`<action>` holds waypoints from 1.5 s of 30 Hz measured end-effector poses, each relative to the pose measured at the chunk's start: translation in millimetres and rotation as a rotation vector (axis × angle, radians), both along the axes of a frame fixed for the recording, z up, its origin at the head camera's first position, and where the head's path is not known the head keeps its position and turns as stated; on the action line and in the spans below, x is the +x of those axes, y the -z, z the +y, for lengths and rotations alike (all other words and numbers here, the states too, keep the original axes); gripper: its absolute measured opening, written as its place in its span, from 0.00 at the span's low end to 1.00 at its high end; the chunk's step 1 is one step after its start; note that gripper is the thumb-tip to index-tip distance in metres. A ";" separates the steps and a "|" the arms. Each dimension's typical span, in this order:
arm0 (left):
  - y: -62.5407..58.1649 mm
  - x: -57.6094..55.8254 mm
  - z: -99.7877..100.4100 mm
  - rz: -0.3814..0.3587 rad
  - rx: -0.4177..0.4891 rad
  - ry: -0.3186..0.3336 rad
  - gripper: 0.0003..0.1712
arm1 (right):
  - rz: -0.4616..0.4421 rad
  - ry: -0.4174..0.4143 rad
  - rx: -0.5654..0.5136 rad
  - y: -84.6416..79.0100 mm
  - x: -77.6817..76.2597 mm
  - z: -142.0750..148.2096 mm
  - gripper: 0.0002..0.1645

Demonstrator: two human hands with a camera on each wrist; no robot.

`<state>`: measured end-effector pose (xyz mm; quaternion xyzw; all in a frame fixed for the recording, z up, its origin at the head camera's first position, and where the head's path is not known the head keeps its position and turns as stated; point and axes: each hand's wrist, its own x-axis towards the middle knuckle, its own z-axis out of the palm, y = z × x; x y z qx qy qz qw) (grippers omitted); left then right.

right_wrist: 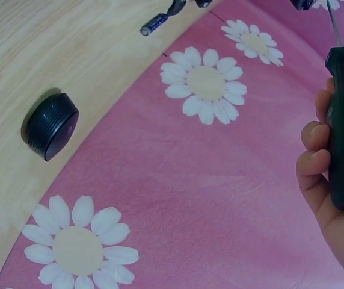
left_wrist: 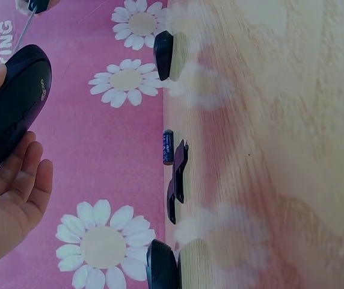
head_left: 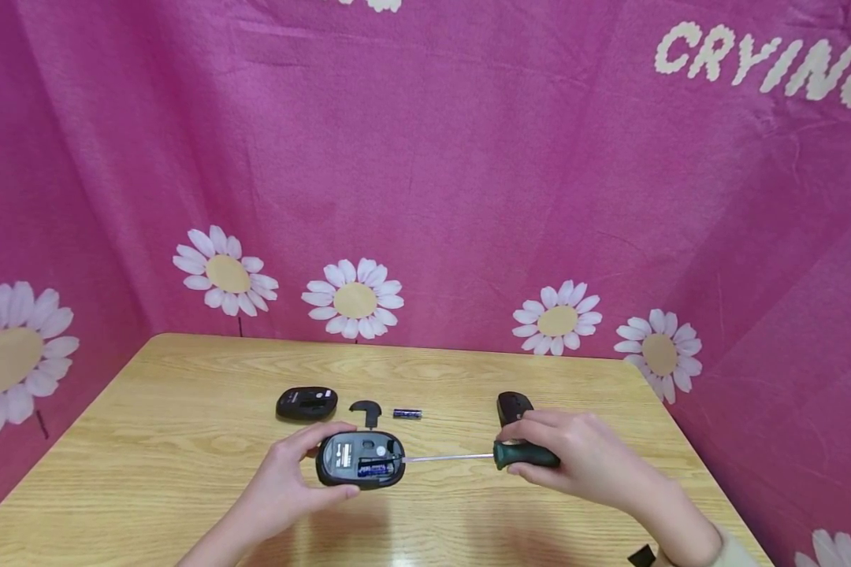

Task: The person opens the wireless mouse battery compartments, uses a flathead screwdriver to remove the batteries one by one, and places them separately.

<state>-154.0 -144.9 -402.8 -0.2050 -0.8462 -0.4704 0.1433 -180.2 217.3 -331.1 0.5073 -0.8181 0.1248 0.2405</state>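
Note:
My left hand (head_left: 280, 482) grips a black computer mouse (head_left: 347, 478) above the table, its underside turned toward the head camera. The battery bay is uncovered, with a blue battery (head_left: 374, 468) inside. In the left wrist view the mouse's dark top (left_wrist: 17, 108) shows between thumb and fingers. My right hand (head_left: 581, 457) holds a screwdriver by its dark green handle (head_left: 526, 454). The metal shaft (head_left: 450, 457) runs left, and its tip meets the right end of the mouse's battery bay; exact contact is too small to tell.
A second black mouse (head_left: 307, 403) lies upside down at the left. Beside it are a black battery cover (head_left: 367, 411) and a loose blue battery (head_left: 407, 413). Another black mouse (head_left: 514, 405) stands behind my right hand. A small black piece (head_left: 641, 556) lies near the front right. Pink flowered cloth hangs behind the table.

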 end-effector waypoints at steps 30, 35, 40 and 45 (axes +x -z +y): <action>-2.5 1.6 9.8 0.134 -0.158 -0.051 0.38 | 0.118 0.006 0.139 -2.3 3.1 -17.0 0.18; -1.1 1.1 12.9 0.227 -0.188 -0.049 0.39 | 0.138 0.018 0.166 -2.7 4.9 -20.9 0.18; -0.7 1.8 16.2 0.285 -0.206 -0.062 0.39 | 0.130 0.041 0.186 -2.9 7.0 -24.1 0.17; 0.8 1.5 18.6 0.305 -0.208 -0.055 0.38 | 0.123 0.038 0.192 -1.6 6.2 -26.3 0.16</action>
